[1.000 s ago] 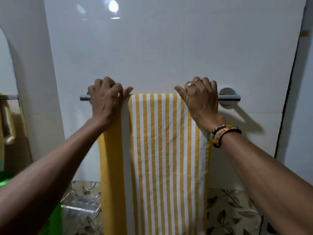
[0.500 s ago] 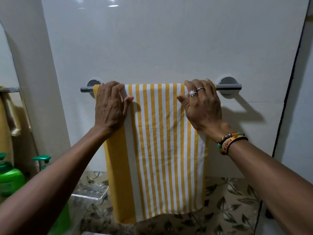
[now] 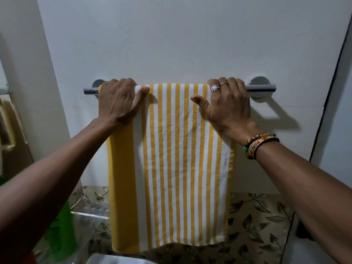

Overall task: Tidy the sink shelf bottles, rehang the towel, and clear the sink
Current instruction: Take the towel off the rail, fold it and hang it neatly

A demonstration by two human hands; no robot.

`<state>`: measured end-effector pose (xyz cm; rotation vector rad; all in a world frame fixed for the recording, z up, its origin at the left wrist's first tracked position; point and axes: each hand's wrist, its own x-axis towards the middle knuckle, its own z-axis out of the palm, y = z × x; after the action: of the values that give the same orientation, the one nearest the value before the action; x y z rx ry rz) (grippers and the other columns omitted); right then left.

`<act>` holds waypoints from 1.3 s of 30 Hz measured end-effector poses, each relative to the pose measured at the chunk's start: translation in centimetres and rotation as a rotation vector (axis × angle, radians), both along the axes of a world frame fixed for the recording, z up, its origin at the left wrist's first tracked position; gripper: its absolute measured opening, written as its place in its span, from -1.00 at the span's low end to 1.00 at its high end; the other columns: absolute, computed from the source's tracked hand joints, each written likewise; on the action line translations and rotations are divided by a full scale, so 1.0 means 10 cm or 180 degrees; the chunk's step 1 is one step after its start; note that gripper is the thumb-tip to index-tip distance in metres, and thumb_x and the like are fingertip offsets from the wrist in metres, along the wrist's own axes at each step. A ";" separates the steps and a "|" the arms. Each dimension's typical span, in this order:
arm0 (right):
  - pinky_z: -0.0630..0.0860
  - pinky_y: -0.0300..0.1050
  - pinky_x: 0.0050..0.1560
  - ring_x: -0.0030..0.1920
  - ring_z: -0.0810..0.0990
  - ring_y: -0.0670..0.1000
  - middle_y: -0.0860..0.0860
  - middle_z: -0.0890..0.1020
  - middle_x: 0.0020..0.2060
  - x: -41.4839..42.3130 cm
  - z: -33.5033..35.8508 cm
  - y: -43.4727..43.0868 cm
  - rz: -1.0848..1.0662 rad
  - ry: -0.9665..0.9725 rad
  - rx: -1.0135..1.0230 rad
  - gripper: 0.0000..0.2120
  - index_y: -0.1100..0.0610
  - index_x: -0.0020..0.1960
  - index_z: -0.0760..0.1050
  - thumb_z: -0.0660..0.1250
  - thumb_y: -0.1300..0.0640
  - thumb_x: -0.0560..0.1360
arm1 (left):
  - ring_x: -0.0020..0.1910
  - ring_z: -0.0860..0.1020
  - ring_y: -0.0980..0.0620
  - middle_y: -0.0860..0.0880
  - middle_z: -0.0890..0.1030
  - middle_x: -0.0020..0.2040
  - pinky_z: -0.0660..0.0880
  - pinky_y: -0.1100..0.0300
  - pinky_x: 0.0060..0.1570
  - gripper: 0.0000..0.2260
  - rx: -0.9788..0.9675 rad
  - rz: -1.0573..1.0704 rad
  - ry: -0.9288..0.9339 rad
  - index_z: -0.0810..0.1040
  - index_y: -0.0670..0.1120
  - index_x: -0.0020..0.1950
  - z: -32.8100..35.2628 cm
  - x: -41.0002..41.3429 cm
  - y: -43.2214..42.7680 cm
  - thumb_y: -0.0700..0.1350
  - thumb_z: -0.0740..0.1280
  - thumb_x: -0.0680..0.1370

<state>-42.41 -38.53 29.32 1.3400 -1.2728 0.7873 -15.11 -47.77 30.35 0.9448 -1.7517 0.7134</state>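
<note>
**Holding towel on bar: slip risk**

Left grip [image 3: 118,101] & right grip [image 3: 229,104] both clasp the towel [image 3: 171,159] over the bar [image 3: 261,88], fingers curled over the top, thumbs on the front. Risk: back drape is hidden. If the front's much longer, its weight may drag it off on release. An uneven sideways tug could bunch it. Towel spans btwn the grips, one at each top corner, front hanging straight down.

Nubby terry-cloth towel [image 3: 171,159] drapes a polished, mirror-bright metal rail [image 3: 261,88] on a smooth white wall [image 3: 171,44]
</note>
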 end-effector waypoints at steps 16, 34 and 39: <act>0.32 -0.03 -0.31 -0.42 0.41 0.12 0.00 0.37 -0.48 -0.06 0.37 -0.18 0.0178 -0.0432 0.0514 -0.44 0.15 -0.11 0.40 -0.14 -0.25 0.67 | -0.26 0.43 0.03 -0.03 0.47 -0.21 0.36 0.10 -0.29 -0.40 0.0766 -0.0360 -0.0363 0.41 -0.11 -0.16 0.43 0.15 -0.22 0.38 -0.08 0.58; 0.35 0.14 0.24 0.03 0.49 0.24 0.20 0.55 0.05 -0.16 -0.17 -0.10 0.0104 0.0060 -0.0487 -0.67 0.23 0.28 0.49 0.07 0.07 0.72 | 0.45 0.32 -0.22 -0.24 0.45 0.36 0.00 -0.22 0.53 -0.47 -0.0071 -0.0177 0.0082 0.36 -0.22 0.46 -0.40 0.15 -0.01 0.12 0.04 0.66; 0.32 0.18 0.32 0.07 0.50 0.25 0.20 0.54 0.06 -0.14 -0.16 -0.11 0.0191 -0.0034 -0.0327 -0.53 0.24 0.27 0.47 0.10 -0.15 0.68 | 0.39 0.39 -0.21 -0.22 0.49 0.31 0.07 -0.23 0.52 -0.39 -0.0052 -0.0248 0.0067 0.42 -0.22 0.40 -0.36 0.19 -0.02 0.24 0.01 0.63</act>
<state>-43.85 -39.60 27.68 1.2975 -1.1891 0.8910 -13.24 -47.99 26.79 0.8653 -1.7519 0.6646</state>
